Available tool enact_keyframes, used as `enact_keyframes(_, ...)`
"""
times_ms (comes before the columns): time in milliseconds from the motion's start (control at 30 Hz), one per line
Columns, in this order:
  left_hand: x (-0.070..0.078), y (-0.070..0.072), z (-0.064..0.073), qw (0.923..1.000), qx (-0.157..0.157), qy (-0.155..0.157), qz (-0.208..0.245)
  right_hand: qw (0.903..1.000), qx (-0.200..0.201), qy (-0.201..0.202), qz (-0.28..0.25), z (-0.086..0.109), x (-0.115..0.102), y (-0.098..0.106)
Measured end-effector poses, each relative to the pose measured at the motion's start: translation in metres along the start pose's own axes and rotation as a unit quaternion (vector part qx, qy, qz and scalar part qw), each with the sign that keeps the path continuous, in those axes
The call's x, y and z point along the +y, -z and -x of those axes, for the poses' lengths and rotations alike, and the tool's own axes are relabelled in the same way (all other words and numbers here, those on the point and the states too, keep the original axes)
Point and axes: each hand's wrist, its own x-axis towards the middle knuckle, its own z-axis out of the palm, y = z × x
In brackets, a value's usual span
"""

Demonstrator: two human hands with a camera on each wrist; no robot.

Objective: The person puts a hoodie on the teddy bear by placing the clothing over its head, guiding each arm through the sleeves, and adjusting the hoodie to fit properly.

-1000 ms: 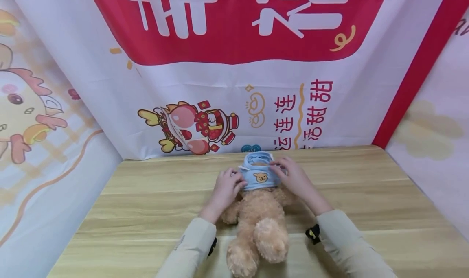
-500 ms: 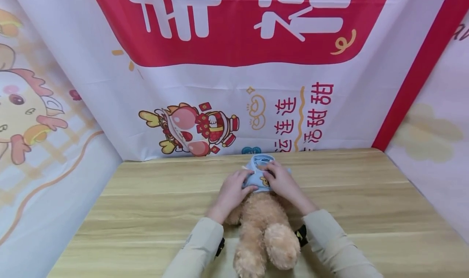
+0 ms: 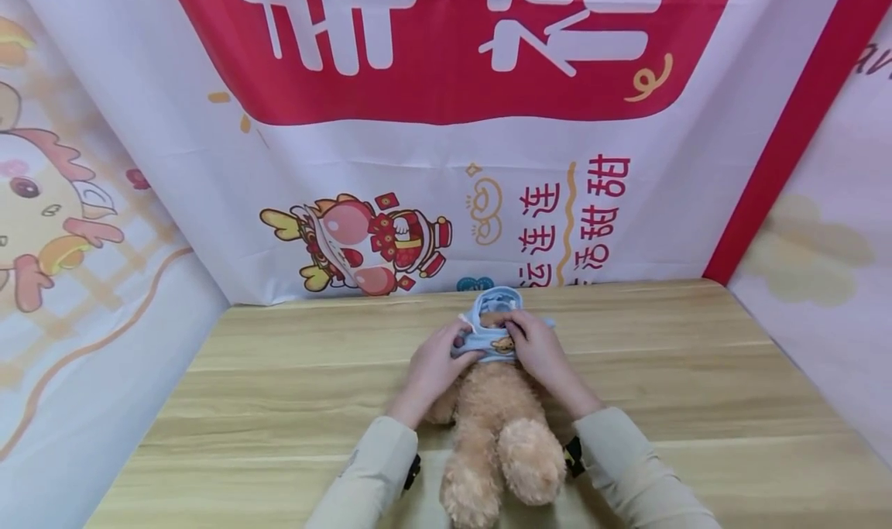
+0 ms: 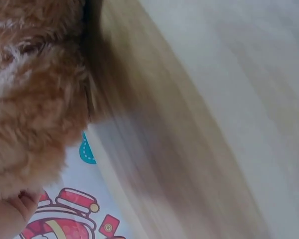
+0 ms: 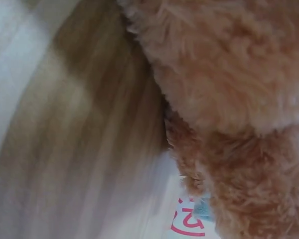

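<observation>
In the head view a tan plush teddy bear (image 3: 496, 409) lies on the table, its feet towards me. A light-blue doll shirt (image 3: 491, 343) with a small bear patch covers its upper end, and the shirt's round opening faces away. My left hand (image 3: 437, 360) pinches the shirt's left side between thumb and fingers. On the other side my right hand (image 3: 545, 356) pinches the cloth by the opening, partly over the patch. The bear's head is hidden. Brown fur (image 4: 35, 94) fills the left of the left wrist view; the right wrist view shows more fur (image 5: 234, 74).
The wooden table (image 3: 293, 405) extends to both sides of the bear. Behind its far edge hangs a white and red printed cloth (image 3: 390, 157). More printed cloth (image 3: 77, 297) stands at the left side.
My hands have come closer together on the shirt. The right hand shifted left from the shirt's right edge onto the cloth by the opening. The bear's legs moved slightly right.
</observation>
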Motion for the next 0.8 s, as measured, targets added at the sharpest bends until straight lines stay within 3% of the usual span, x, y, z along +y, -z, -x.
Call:
enact_keyframes(167, -0.011, 0.005, 0.007, 0.9998, -0.021, 0.002, -0.002, 0.9998, -0.013, -0.001, 0.014, -0.003, -0.001, 0.004)
enact_keyframes(267, -0.022, 0.007, 0.012, 0.9995, -0.03, 0.001, -0.008, 0.9984, -0.054, -0.013, 0.003, -0.005, 0.0, 0.011)
enact_keyframes(367, -0.027, 0.008, 0.015, 0.9997, -0.012, 0.021, 0.005, 0.995, -0.098, -0.02, -0.003, -0.009, 0.001, 0.019)
enact_keyframes(467, -0.024, 0.009, 0.015, 0.9993, 0.02, 0.026, 0.016, 0.9913, -0.13, -0.016, 0.012, -0.013, 0.002, 0.024)
enact_keyframes(533, -0.019, 0.01, 0.014, 0.9994, 0.028, 0.013, 0.018, 0.9888, -0.147, -0.012, 0.024, -0.015, 0.001, 0.027)
enact_keyframes(700, -0.008, 0.008, 0.007, 0.9995, -0.009, -0.029, -0.007, 0.9791, -0.192, -0.018, 0.063, -0.022, -0.004, 0.03)
enact_keyframes(800, -0.005, 0.007, 0.003, 0.9986, -0.015, -0.042, -0.027, 0.9704, -0.224, -0.027, 0.086, -0.029, -0.011, 0.03)
